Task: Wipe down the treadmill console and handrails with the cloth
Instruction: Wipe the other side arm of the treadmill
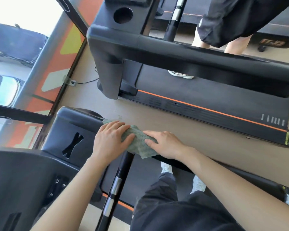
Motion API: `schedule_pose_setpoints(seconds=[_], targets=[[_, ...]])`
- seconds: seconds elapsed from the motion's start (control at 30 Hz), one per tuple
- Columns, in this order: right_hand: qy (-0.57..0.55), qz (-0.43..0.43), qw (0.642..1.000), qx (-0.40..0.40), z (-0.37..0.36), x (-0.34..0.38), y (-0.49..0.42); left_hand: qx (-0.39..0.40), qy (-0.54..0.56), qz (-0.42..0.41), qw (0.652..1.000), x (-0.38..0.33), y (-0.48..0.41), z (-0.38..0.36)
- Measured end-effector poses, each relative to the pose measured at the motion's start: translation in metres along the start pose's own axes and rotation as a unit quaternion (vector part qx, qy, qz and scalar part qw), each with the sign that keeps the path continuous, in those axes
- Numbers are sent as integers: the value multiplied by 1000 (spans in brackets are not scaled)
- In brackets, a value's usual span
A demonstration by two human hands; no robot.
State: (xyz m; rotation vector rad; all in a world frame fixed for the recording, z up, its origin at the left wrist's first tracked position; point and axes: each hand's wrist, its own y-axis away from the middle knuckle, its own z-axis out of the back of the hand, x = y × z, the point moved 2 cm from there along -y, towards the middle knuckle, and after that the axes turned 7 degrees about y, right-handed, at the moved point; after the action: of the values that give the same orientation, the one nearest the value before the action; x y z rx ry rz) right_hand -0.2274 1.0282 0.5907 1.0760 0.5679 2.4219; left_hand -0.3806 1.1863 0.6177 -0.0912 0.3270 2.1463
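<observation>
Left hand (113, 139) and right hand (165, 144) press, fingers flat, on a green cloth (138, 145) over the treadmill handrail (177, 166); console (23, 172) lies left of them.

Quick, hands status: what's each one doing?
Left hand: open, fingers flat, pressing on the cloth.
Right hand: open, fingers flat, also pressing the cloth.

- The tan floor (198, 135) carries two black treadmills side by side, with a bare strip of floor between them.
- The far treadmill (207, 107) has its orange-striped deck lying flat on the floor.
- A thin black cable (88, 82) runs across the floor from that treadmill's base to a small socket (72, 82).
- The near treadmill (70, 129) has a handrail (162, 158) that carries a green cloth (138, 145) draped over it.
</observation>
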Motion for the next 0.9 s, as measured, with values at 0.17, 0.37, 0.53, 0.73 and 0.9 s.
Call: schedule_pose_setpoints(seconds=[0.17,0.37,0.53,0.73,0.9], targets=[[-12,9,999,47,0,25,-40,41,-40,24,998,39,-21,16],[-49,25,994,91,0,38,-71,101,-108,64,987,63,-47,22],[-74,28,990,113,-1,21,-64,159,-105,74,979,56,-57,15],[-80,26,988,133,6,-32,-22,195,-67,45,977,2,-49,0],[-86,34,985,144,18,-82,27,208,-58,24,976,-58,-37,-12]])
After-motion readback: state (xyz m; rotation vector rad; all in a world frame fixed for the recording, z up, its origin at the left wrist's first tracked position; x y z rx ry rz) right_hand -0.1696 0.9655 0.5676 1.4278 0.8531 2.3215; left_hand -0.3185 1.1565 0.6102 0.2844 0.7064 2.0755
